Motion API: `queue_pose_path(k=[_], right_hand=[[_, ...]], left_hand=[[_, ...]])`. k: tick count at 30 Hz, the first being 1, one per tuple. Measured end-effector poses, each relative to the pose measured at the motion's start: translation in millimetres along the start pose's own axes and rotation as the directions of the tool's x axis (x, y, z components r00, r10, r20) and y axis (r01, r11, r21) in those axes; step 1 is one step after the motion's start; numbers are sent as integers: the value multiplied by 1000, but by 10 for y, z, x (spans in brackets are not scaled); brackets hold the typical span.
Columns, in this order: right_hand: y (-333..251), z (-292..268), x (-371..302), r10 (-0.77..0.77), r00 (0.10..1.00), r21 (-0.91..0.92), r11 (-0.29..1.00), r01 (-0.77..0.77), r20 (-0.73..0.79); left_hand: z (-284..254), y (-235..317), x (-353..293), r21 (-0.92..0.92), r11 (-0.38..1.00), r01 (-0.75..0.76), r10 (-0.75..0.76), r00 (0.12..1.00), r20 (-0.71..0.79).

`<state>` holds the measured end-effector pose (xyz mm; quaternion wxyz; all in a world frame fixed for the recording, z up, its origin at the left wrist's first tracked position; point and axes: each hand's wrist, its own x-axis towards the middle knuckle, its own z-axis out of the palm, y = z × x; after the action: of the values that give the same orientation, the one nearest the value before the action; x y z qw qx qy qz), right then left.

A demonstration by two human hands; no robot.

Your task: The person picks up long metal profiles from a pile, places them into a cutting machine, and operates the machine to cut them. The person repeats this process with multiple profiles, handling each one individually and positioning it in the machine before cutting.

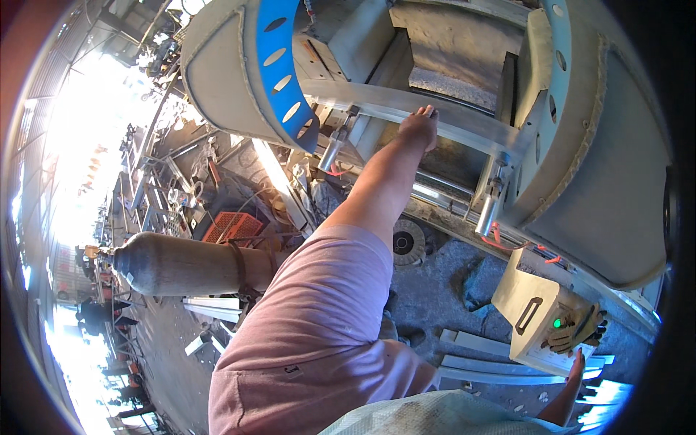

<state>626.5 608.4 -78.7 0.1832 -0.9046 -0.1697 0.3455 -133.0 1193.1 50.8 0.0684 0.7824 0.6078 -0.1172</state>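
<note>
My left hand [419, 130] reaches forward to a long flat metal strip [464, 119]. Its fingers lie together over the strip, and the underside of the grip is hidden. The strip spans the gap between two clamps, a left one [335, 145] and a right one [491, 203], and its ends look blurred. At the lower right, my right hand [576, 368] is at the near edge of a pale metal control box [533, 337], fingers stretched out. A green button [557, 323] shows on that box, beside a pair of dirty work gloves [578, 330] lying on top.
Curved metal guards flank the machine, a blue-edged one [225, 69] on the left and a grey one [605, 174] on the right. A gas cylinder [181, 264] lies at left near an orange crate [232, 227]. Metal strips [493, 362] and a round disc [407, 242] are on the floor.
</note>
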Motion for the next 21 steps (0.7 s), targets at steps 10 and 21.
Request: queue_pose_path(k=[10,21], right_hand=[[267,-86,229,-55,997,20,998,54,58],[306,-60,265,-6,1000,25,1000,6,13]], left_hand=[[2,-14,36,3,1000,-8,8,999,35],[-121,35,-82,22,1000,5,-6,999,50]])
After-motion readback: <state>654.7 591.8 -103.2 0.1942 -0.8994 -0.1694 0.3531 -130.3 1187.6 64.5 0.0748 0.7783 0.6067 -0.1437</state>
